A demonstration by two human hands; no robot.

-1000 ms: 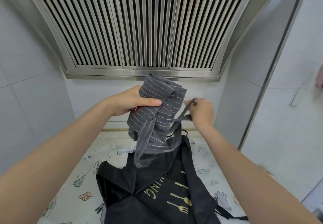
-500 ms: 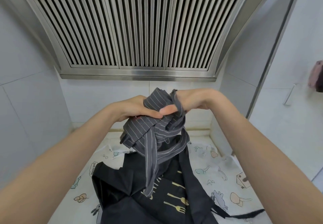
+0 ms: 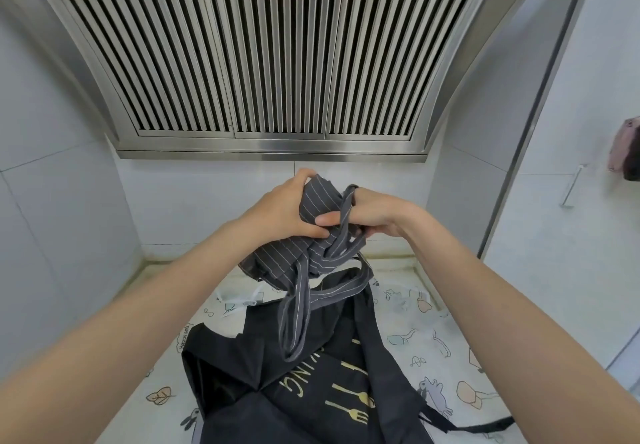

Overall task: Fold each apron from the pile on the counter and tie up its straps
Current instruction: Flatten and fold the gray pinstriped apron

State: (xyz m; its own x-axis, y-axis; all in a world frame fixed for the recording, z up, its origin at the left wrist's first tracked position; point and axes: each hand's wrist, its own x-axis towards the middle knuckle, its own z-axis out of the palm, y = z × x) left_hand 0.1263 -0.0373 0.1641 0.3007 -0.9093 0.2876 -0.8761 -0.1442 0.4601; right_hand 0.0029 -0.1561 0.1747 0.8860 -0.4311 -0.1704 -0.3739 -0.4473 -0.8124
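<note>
A folded grey pinstriped apron (image 3: 287,260) is held up in the air above the counter. My left hand (image 3: 291,209) grips the top of the bundle, thumb across its front. My right hand (image 3: 377,216) is just to the right, fingers curled round a grey strap (image 3: 343,215) that loops over them. More strap (image 3: 294,319) hangs down in a long loop below the bundle. A black apron (image 3: 311,391) with gold cutlery print lies spread out on the counter underneath.
A white cloth with cartoon prints (image 3: 408,339) covers the counter. A steel range hood (image 3: 270,62) hangs close above and behind the hands. Tiled walls close in left and right; a pink item (image 3: 625,147) hangs on the right wall.
My right hand has come down from over the bundle's top to its right side, pulling the strap round it. The bundle has tilted lower and the hanging loop is longer.
</note>
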